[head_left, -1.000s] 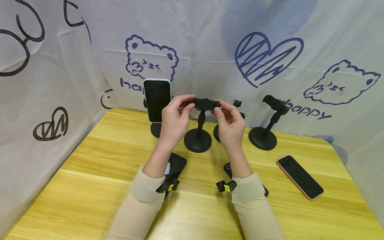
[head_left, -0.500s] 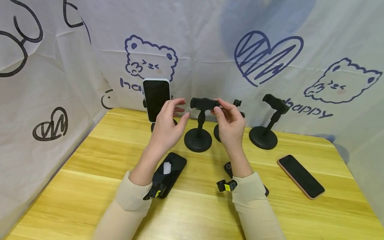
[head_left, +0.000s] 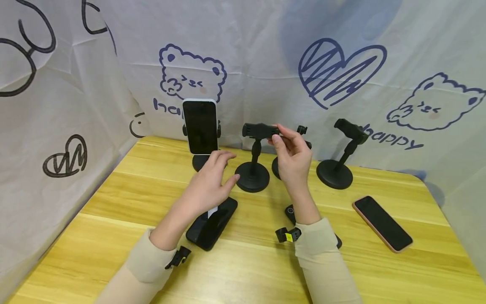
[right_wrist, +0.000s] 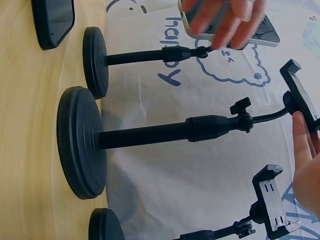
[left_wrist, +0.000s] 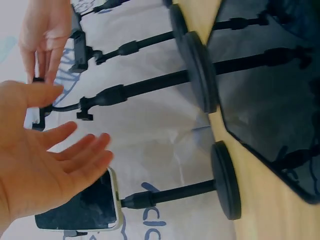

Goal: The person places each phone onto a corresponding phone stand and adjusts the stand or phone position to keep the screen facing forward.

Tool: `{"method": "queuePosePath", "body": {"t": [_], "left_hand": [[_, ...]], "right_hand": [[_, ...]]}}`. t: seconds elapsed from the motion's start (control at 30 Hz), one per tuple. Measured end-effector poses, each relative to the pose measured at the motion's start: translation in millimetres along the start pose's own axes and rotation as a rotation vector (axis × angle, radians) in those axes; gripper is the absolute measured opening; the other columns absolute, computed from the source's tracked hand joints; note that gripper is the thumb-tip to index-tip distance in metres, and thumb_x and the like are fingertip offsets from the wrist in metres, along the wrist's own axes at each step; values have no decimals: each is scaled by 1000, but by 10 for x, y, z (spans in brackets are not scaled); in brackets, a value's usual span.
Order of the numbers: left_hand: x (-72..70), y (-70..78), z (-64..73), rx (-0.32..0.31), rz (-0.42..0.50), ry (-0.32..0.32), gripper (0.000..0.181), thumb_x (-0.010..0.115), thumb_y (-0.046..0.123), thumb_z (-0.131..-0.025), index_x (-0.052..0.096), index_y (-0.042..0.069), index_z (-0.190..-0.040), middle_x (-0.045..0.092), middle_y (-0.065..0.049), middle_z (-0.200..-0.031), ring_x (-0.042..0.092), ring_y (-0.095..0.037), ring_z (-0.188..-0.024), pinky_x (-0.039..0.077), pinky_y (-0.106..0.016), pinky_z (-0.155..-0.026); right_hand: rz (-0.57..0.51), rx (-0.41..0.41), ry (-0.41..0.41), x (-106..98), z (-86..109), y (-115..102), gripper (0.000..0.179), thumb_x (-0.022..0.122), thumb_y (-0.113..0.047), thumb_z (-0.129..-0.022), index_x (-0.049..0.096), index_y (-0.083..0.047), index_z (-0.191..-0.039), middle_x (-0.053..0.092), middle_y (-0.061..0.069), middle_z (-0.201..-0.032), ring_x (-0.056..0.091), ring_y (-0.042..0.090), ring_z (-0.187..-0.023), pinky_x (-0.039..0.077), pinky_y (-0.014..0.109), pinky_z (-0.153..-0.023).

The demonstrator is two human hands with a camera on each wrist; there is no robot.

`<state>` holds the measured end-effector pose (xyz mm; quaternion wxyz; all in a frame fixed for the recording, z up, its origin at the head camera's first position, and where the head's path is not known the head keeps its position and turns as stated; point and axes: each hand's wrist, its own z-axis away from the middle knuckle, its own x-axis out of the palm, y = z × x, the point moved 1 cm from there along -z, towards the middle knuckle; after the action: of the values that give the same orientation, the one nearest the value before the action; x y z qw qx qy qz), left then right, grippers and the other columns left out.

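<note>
My right hand (head_left: pixel 294 162) pinches the right end of the clamp on a black phone stand (head_left: pixel 253 177) with thumb and fingers. The clamp is bare, and the stand's round base rests on the table. My left hand (head_left: pixel 209 185) hovers above a black phone (head_left: pixel 212 230) lying on the table, fingers spread and holding nothing. In the left wrist view, the left hand (left_wrist: pixel 55 165) has its palm in sight, apart from the stand. A white-edged phone (head_left: pixel 200 126) stands upright in another stand at the left. The right wrist view shows the right hand (right_wrist: pixel 307 172) at the clamp.
Another phone stand (head_left: pixel 335 173) is at the right, and one more (head_left: pixel 276 166) is partly hidden behind my right hand. A pink-edged phone (head_left: pixel 382 223) lies on the right of the wooden table (head_left: pixel 258 270). A dark phone (head_left: pixel 290 213) is mostly covered by my right forearm.
My left hand has let go of the clamp's left end and moved down and left, over the black phone. The right hand has kept its pinch on the clamp.
</note>
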<state>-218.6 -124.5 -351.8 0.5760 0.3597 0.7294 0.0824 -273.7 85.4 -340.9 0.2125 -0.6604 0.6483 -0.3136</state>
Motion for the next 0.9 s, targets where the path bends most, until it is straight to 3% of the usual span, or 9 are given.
{"method": "queuePosePath", "body": {"t": [0.3, 0.47, 0.67, 0.9], "left_hand": [[204, -86, 68, -172, -198, -314, 91, 74, 56, -92, 38, 4, -158, 34, -20, -162, 44, -40, -143, 52, -61, -101], [293, -152, 99, -252, -269, -468, 99, 77, 60, -87, 38, 3, -157, 34, -23, -162, 47, -45, -140, 49, -59, -105], [346, -179, 127, -260, -362, -575, 99, 85, 60, -79, 48, 2, -150, 52, -24, -140, 61, -39, -116, 56, -51, -93], [357, -188, 131, -262, -398, -583, 99, 93, 54, -71, 53, -1, -142, 58, -22, -124, 62, -39, -108, 57, -49, -86]], "right_hand": [[12, -6, -3, -10, 4, 6, 28, 65, 7, -99, 65, 14, -125, 71, 24, -122, 73, 15, -95, 61, 30, -88], [16, -1, -5, -5, 0, -1, 27, 65, 6, -99, 65, 14, -125, 71, 23, -122, 73, 15, -95, 61, 31, -88], [16, 11, -6, -5, -5, -15, 28, 65, 7, -99, 64, 14, -126, 71, 23, -122, 73, 16, -95, 61, 31, -88], [27, 4, -10, -22, -16, -9, 27, 64, 7, -99, 65, 13, -125, 71, 23, -122, 73, 19, -94, 61, 30, -87]]}}
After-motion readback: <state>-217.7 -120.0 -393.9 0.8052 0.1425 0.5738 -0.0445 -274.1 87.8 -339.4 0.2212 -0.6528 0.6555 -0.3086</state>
